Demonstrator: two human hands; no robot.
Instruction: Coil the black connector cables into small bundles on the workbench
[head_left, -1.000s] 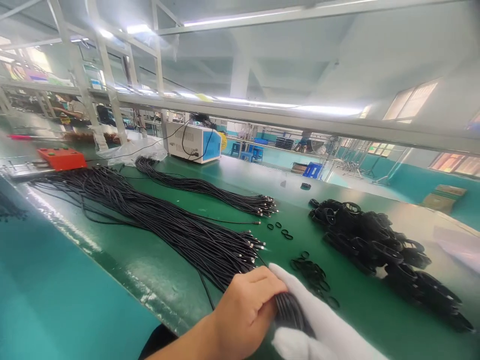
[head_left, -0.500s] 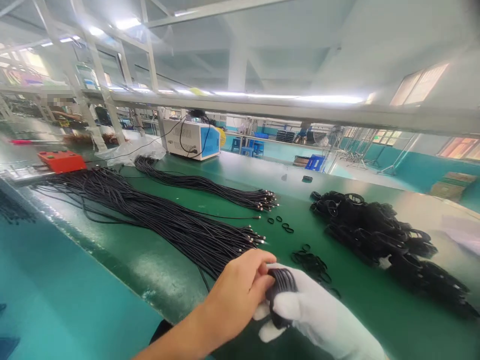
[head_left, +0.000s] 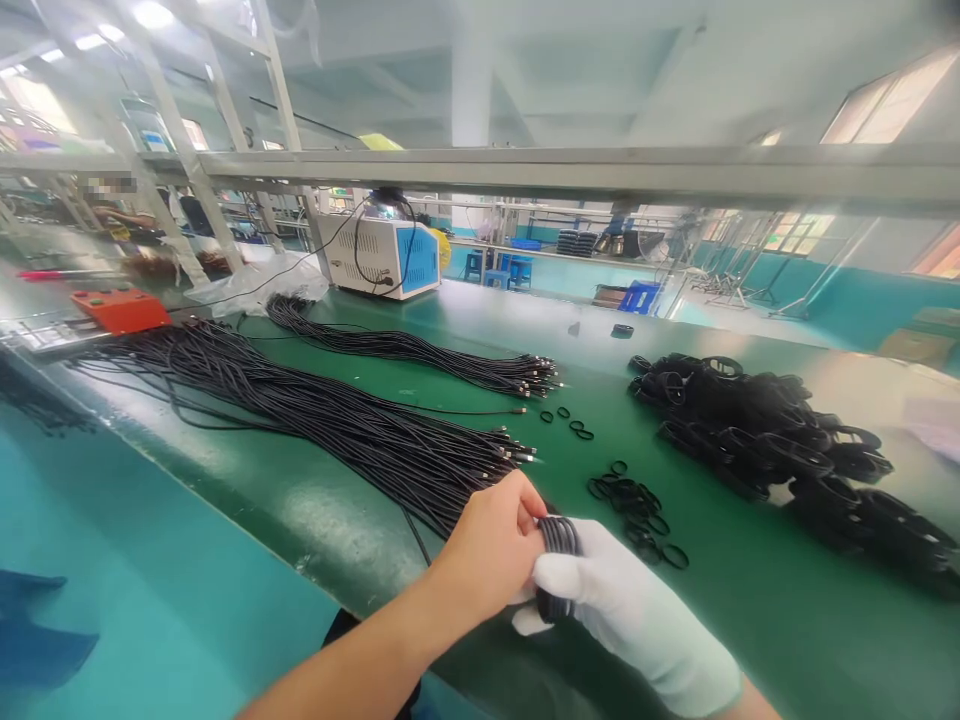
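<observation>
A coiled black cable (head_left: pixel 557 560) is gripped in my right hand (head_left: pixel 626 600), which wears a white glove. The bare fingers of my left hand (head_left: pixel 495 545) are closed against the coil's left side, their tips partly hidden by it. Just beyond my hands lies a wide bundle of straight black cables (head_left: pixel 322 410) with metal plug ends (head_left: pixel 517 445). To the right of the hands is a loose cluster of small black rings (head_left: pixel 630 500), with several single rings (head_left: pixel 577 428) farther back.
A large heap of coiled black cables (head_left: pixel 750 430) covers the right of the green table (head_left: pixel 330 520). A second cable bundle (head_left: pixel 420 350) lies behind the first. Farther back stand a white-and-blue machine (head_left: pixel 382 255), a red box (head_left: pixel 121 310) and a shelf frame (head_left: pixel 525 168).
The view has tilted downward a little. Both hands stay together at the coil, which has turned slightly and now shows its strands more squarely.
</observation>
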